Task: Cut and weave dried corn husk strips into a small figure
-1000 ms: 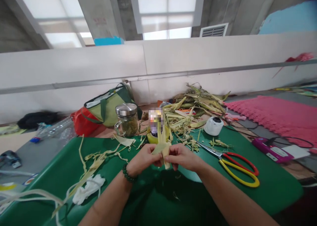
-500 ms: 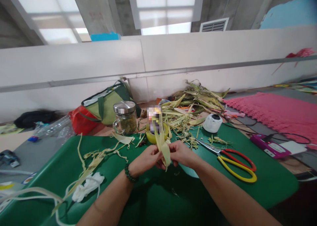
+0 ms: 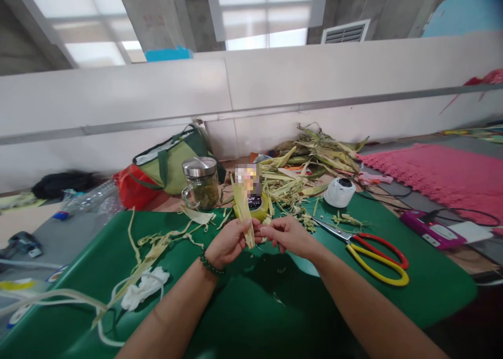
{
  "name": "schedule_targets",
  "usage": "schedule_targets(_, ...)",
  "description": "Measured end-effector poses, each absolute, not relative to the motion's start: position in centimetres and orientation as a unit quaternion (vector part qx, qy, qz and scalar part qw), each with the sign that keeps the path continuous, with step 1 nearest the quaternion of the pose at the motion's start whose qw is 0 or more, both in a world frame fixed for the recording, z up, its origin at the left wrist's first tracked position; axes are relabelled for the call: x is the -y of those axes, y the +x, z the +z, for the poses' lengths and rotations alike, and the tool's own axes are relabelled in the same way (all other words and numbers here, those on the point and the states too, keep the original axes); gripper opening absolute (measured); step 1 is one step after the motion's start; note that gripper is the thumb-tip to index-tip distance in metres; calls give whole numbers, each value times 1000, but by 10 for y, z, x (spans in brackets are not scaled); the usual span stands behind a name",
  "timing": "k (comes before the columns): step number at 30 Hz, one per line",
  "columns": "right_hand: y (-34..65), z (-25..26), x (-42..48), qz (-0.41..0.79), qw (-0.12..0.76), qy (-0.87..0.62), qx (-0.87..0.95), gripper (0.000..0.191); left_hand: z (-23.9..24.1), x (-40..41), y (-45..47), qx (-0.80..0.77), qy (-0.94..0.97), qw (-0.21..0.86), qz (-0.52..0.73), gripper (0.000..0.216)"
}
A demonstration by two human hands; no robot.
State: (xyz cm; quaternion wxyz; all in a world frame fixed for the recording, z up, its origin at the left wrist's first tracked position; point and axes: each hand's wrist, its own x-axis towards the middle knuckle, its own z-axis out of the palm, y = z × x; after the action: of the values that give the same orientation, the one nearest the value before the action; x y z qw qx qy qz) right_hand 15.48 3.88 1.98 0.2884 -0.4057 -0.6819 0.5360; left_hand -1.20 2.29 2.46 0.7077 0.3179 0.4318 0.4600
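Observation:
My left hand (image 3: 228,242), a dark bead bracelet on its wrist, pinches a pale yellow-green leaf strip (image 3: 242,210) that stands upright above the fingers. My right hand (image 3: 288,235) is closed just to the right, fingertips meeting the same strip near its lower end. Both hands hover over a green mat (image 3: 251,306) in the middle of the view.
Red-and-yellow scissors (image 3: 369,252) lie right of my hands. Behind are a lidded glass jar (image 3: 201,183), a yellow tape roll (image 3: 257,210), a white round device (image 3: 339,192), a leaf pile (image 3: 314,162), a green bag (image 3: 173,162). Leaf scraps (image 3: 155,249) and a white cloth (image 3: 146,286) lie left; a purple device (image 3: 426,229) right.
The leaf strip, folded and hanging between both hands before, now stands upright in my left hand. Both hands have drifted slightly up and apart.

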Motion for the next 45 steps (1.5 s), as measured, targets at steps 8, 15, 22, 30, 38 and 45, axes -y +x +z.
schedule_targets(8,150,15,-36,459,347,-407,710,38,21,-23,-11,-411,325,694,494,14)
schedule_targets(15,139,3,-36,380,315,-430,756,28,16,-19,-1,-398,348,666,527,15)
schedule_targets(22,141,2,-38,486,285,-411,717,20,16,-19,-1,-396,290,710,505,6)
schedule_targets(30,142,4,-37,514,286,-394,706,18,14,-19,0,-389,286,708,516,10)
schedule_targets(38,151,15,-41,433,375,-441,691,31,21,-7,6,-475,466,623,411,15)
schedule_targets(45,154,19,-50,635,478,-356,491,43,30,3,4,-387,441,787,191,21)
